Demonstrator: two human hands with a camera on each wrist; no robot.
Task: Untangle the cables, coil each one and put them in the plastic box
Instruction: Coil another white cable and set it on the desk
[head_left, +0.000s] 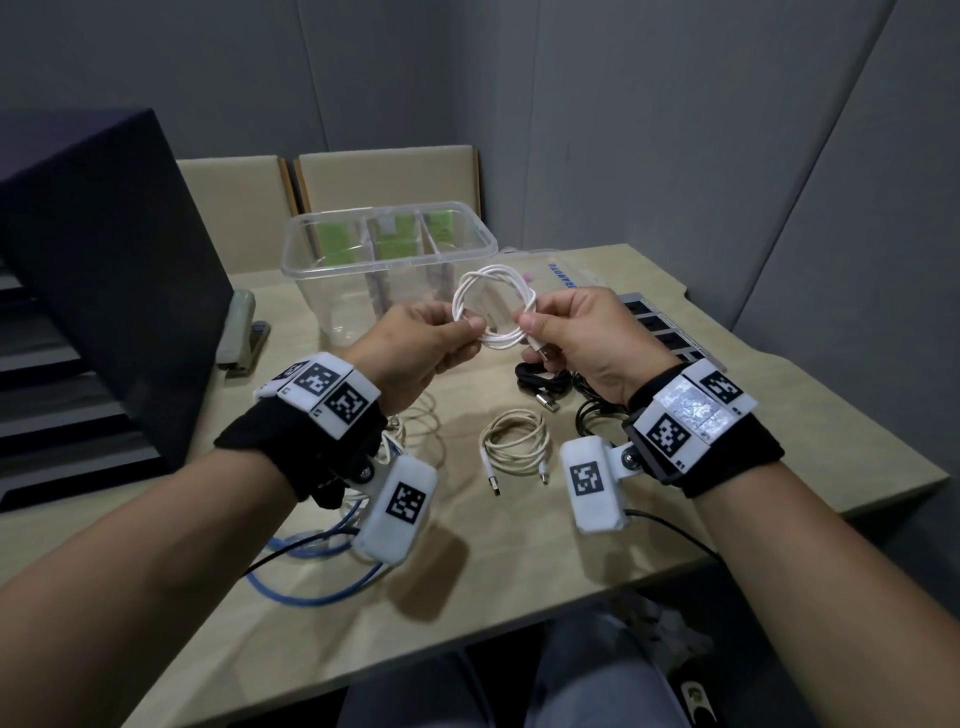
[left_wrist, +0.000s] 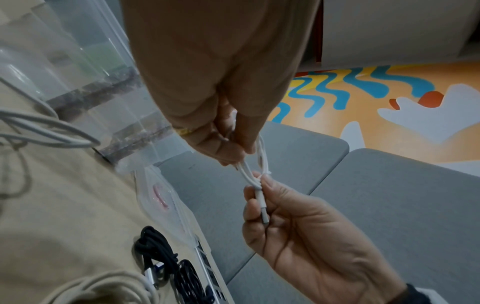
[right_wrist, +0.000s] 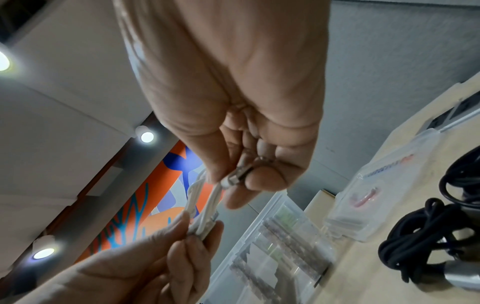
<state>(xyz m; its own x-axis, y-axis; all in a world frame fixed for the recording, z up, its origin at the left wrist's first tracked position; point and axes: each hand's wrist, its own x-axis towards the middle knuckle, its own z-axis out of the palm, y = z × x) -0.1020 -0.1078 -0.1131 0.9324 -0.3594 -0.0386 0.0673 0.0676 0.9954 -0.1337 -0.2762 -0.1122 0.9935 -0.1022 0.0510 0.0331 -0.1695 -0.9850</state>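
Observation:
A coiled white cable (head_left: 493, 304) hangs in the air in front of the clear plastic box (head_left: 387, 254). My left hand (head_left: 434, 338) pinches the coil's left side, and my right hand (head_left: 563, 330) pinches its right side, with the USB plug (head_left: 543, 351) sticking out below the thumb. The wrist views show the white cable (left_wrist: 255, 160) (right_wrist: 205, 205) held between both hands. On the table lie a coiled beige cable (head_left: 514, 441), a bundled black cable (head_left: 543, 382), a thin black cable (head_left: 597, 415), a blue cable (head_left: 317, 566) and a loose white cable (head_left: 415, 431).
A dark box (head_left: 98, 291) stands at the left with a stapler (head_left: 241, 332) beside it. A power strip (head_left: 660, 327) and a clear plastic bag (head_left: 550, 267) lie at the back right. Two chair backs (head_left: 384, 182) stand behind the table (head_left: 779, 441).

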